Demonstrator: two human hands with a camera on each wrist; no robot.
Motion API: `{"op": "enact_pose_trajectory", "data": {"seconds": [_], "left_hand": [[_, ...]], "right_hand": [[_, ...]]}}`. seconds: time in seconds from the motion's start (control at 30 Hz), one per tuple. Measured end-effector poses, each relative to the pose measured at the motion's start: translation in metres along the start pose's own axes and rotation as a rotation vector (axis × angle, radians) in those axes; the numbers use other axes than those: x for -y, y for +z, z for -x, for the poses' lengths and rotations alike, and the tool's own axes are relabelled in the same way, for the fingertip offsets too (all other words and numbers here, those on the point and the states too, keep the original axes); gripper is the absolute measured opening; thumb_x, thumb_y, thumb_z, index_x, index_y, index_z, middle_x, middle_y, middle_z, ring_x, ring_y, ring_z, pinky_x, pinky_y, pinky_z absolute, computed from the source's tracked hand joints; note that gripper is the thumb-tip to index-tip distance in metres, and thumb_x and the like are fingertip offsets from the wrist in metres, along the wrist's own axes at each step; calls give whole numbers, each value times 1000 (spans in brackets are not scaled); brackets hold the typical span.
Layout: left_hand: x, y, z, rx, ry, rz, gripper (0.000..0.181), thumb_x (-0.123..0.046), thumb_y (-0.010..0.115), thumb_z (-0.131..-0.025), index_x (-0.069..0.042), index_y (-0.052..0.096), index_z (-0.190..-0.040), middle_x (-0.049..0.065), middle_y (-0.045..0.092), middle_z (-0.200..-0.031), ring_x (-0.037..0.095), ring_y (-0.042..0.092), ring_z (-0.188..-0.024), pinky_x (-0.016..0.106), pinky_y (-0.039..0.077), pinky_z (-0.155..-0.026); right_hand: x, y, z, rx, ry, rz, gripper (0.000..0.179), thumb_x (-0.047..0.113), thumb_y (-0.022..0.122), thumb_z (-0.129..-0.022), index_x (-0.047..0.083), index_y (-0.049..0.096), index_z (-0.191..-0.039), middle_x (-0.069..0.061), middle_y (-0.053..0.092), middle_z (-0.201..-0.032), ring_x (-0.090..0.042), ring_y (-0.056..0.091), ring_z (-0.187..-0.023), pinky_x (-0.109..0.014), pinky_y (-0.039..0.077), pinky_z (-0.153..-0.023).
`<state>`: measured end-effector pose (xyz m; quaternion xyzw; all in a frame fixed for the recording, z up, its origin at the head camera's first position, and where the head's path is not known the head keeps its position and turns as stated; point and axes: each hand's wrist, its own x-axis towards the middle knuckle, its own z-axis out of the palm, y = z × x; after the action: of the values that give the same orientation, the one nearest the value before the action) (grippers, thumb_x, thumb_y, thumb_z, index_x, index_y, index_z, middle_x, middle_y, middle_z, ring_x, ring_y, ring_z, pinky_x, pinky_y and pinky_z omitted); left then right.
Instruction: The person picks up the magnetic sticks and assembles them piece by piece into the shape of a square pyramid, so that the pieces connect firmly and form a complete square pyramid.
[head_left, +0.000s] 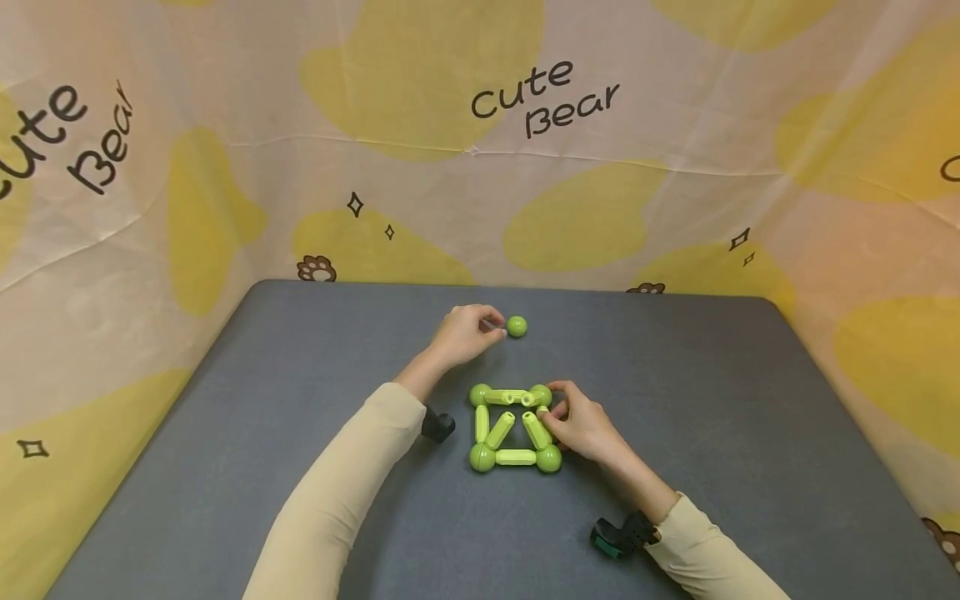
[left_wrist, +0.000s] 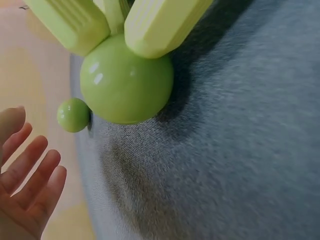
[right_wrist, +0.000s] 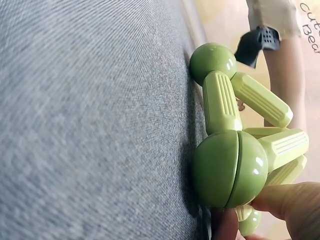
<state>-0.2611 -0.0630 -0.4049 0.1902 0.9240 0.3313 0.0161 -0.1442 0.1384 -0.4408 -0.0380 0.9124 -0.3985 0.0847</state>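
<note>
A loose green ball (head_left: 517, 326) lies near the back of the table. My left hand (head_left: 468, 333) reaches in from its left with fingers partly spread, fingertips close to it and nothing in its grasp. Nearer to me is a square frame of pale green rods (head_left: 516, 457) with a larger green ball (head_left: 482, 457) at each corner. Shorter-looking rods (head_left: 536, 430) rise from the corner balls, slanting inward with free upper ends. My right hand (head_left: 581, 421) holds the frame's right side, thumb and fingers at the side rod just beyond the near corner ball (right_wrist: 230, 169).
The grey table (head_left: 697, 400) has rounded far corners. A patterned cloth (head_left: 420, 192) hangs around its back and sides. Each wrist carries a dark strapped device (head_left: 624, 535); the left forearm passes just left of the frame.
</note>
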Motion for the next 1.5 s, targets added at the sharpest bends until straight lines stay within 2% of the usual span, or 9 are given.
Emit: {"op": "enact_pose_trajectory", "data": {"seconds": [0.13,0.27,0.53,0.67,0.87,1.0,1.13,1.37,1.5], "left_hand": [[0,4,-12,18,-30,-29,28,-28,65,-85,-16,65,-111,0,64,-111,16,62,-95,35,51,-75],[0,9,-21,37,-34,-65,32,-28,66,-85,-17,63,-115,1,61,-117,17,61,-98,36,50,-77],[-4,17,-33,150,34,-182,41,-26,65,-86,-20,57,-126,3,53,-130,24,51,-116,44,44,-91],[-4,20,-35,195,43,-234,42,-27,62,-88,-23,54,-129,4,49,-133,26,48,-120,46,42,-94],[-4,22,-38,184,48,-261,34,-24,63,-88,-22,61,-121,3,55,-126,23,53,-113,41,44,-92],[-4,23,-40,173,46,-266,27,-21,65,-86,-22,66,-113,1,60,-120,22,56,-108,40,45,-90],[-4,22,-39,177,39,-250,25,-21,65,-86,-22,67,-111,1,61,-119,22,57,-107,40,46,-89],[-5,14,-32,161,73,-165,25,-21,66,-85,-21,68,-110,1,64,-114,19,60,-100,37,48,-84],[-9,7,-27,152,105,-101,26,-21,67,-85,-20,68,-110,1,64,-113,17,60,-94,34,49,-77]], "right_hand": [[-2,-2,1,-3,-9,0,45,15,63,-86,4,46,-126,-2,62,-73,-12,55,-47,-27,45,-46],[-4,-4,2,-5,-6,-2,45,15,63,-86,4,46,-126,-2,63,-73,-12,55,-47,-27,45,-46],[-4,-5,2,11,3,-23,45,16,62,-87,4,45,-126,-1,62,-74,-13,56,-48,-27,46,-46],[-5,-5,2,10,-1,-24,44,16,62,-87,5,45,-126,-1,62,-73,-13,56,-47,-27,45,-46],[-5,-4,2,2,-12,-24,44,16,62,-86,5,46,-126,-1,63,-73,-12,55,-47,-27,45,-45],[-6,-4,2,-3,-11,-24,44,15,62,-86,5,46,-126,-1,63,-72,-12,55,-46,-27,45,-45],[-6,-4,2,-2,-9,-23,44,15,62,-86,5,46,-126,-1,63,-72,-12,55,-46,-27,45,-45],[-6,-3,1,-11,-1,-26,45,16,64,-85,6,46,-126,-1,63,-72,-12,55,-46,-27,46,-45],[-5,-3,1,-9,-2,-34,45,16,64,-85,6,46,-126,-1,63,-72,-13,56,-46,-27,46,-45]]}}
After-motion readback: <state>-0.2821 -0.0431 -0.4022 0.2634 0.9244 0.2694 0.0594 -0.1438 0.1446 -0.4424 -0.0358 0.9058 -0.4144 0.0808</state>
